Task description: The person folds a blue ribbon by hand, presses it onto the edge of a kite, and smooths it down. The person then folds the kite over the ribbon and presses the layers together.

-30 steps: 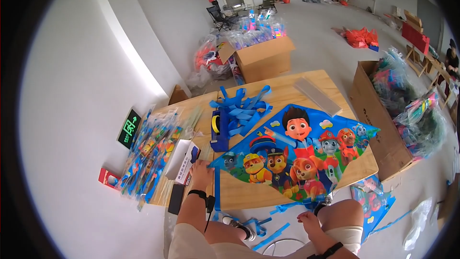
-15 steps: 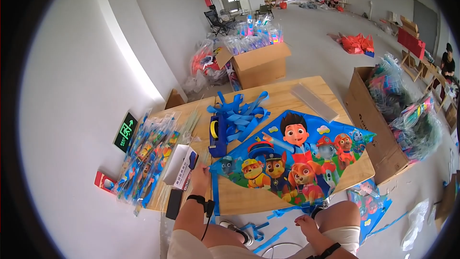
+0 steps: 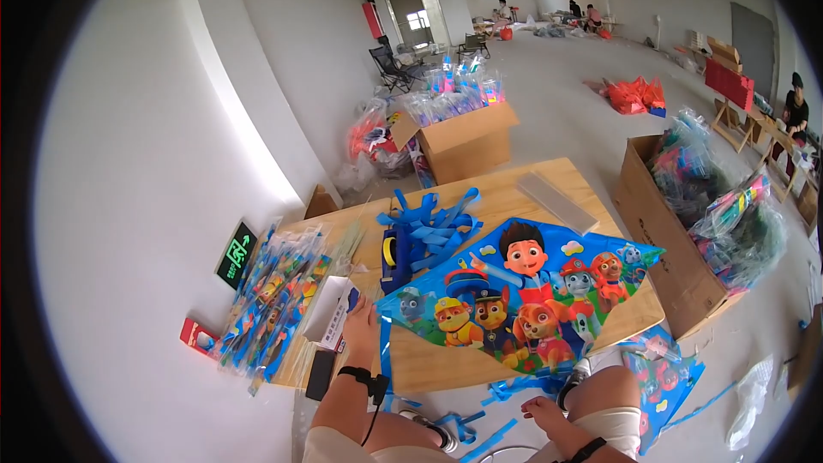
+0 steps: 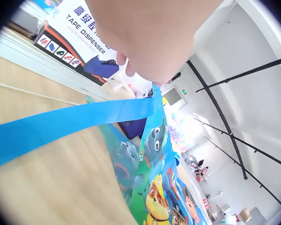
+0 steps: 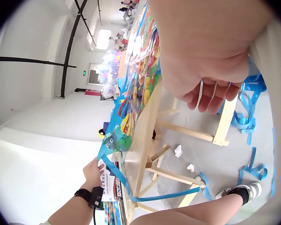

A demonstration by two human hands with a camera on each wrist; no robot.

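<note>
- The right hand (image 3: pixel 544 414) hangs above the lap, its grip loosely curled and holding nothing.
- The left hand (image 3: pixel 362 326) seems to pinch the kite's left corner; its fingertips are partly hidden.
- A blue ribbon (image 4: pixel 70 117) meets that corner and runs over the near edge of the counter (image 3: pixel 437 369).
- The cartoon-print kite (image 3: pixel 489 313) lies printed side up across the counter; attaching its ribbon appears to be the step in hand.
- Just beyond the corner stands the tape dispenser (image 3: pixel 394 266); the next move probably calls for steadying the join and taping it.
- Farther back lies a ribbon heap (image 3: pixel 437 227).
</note>
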